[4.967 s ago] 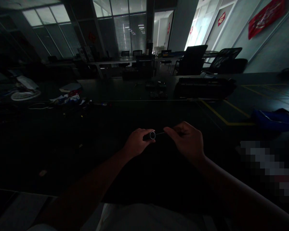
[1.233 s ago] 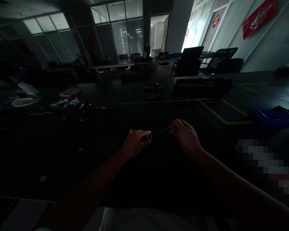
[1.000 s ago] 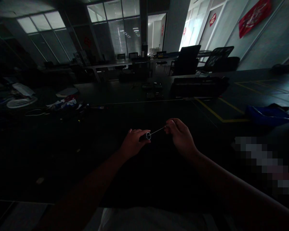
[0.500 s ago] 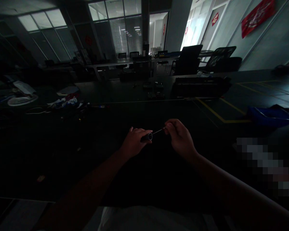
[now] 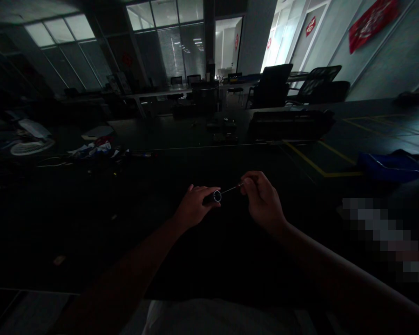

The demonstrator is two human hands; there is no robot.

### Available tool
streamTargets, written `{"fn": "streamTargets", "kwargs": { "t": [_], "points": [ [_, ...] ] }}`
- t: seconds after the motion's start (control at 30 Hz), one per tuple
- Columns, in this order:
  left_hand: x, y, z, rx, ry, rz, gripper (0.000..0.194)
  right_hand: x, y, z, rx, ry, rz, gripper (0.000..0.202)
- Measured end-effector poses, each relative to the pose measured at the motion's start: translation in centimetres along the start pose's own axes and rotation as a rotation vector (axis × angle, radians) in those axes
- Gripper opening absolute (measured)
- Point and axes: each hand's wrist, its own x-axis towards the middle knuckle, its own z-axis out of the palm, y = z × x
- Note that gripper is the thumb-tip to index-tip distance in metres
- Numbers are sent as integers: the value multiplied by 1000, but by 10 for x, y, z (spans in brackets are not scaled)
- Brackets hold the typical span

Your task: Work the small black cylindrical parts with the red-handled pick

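My left hand is closed around a short dark cylinder, thumb and fingers on its sides. A bright metallic ring rims the cylinder's end, which faces me and slightly right. Pinched in my right hand is a tool with a thin metal shaft, which looks like a small screwdriver. Its shaft points left and its tip reaches the ringed end; in the dim light I cannot tell whether the tip is inside. My right fingers hide most of its handle. Both hands are above the dark table.
A blue bag-like item lies at right, near yellow tape lines. A long black object and small dark items stand farther back. Papers and clutter lie at left; a small tan piece sits nearer. Chairs stand beyond.
My right hand has shifted slightly right and up, with the thin shaft drawn a little away from the cylinder. The ringed end has turned slightly more toward me. Both grips stay closed.
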Motion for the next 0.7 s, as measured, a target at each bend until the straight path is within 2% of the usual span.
{"fn": "streamTargets", "kwargs": {
  "t": [0.23,0.43,0.57,0.7],
  "points": [
    [-1,2,0,-38,2,-22,43,3,0,1,78,-2,61,21],
    [-1,1,-1,-19,8,-8,43,4,-5,-4,-85,19,85,30],
    [-1,-1,-1,1,-4,-17,42,5,-2,-5,-54,-59,41,16],
    [-1,-2,0,21,-15,-12,42,5,-2,-5,-55,-104,41,22]
  ]
}}
